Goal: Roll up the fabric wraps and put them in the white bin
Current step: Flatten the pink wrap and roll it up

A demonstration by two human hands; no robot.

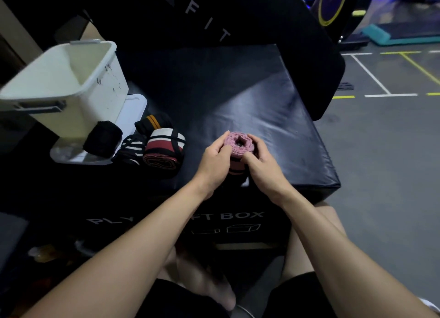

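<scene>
Pink wrap (238, 144), rolled on end, was clamped between left hand (214, 161) and right hand (260, 164), fingers closed around it, on the black box (273, 108). Judgement: keep the coil tight and its edges even so it stays wound. White bin (71, 79), far left, showed nothing inside; four rolled wraps (164, 148) lay just beside it.

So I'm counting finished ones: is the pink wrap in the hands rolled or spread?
Rolled. The pink wrap shows coiled layers around a hollow centre, gripped between left hand and right hand.
</scene>
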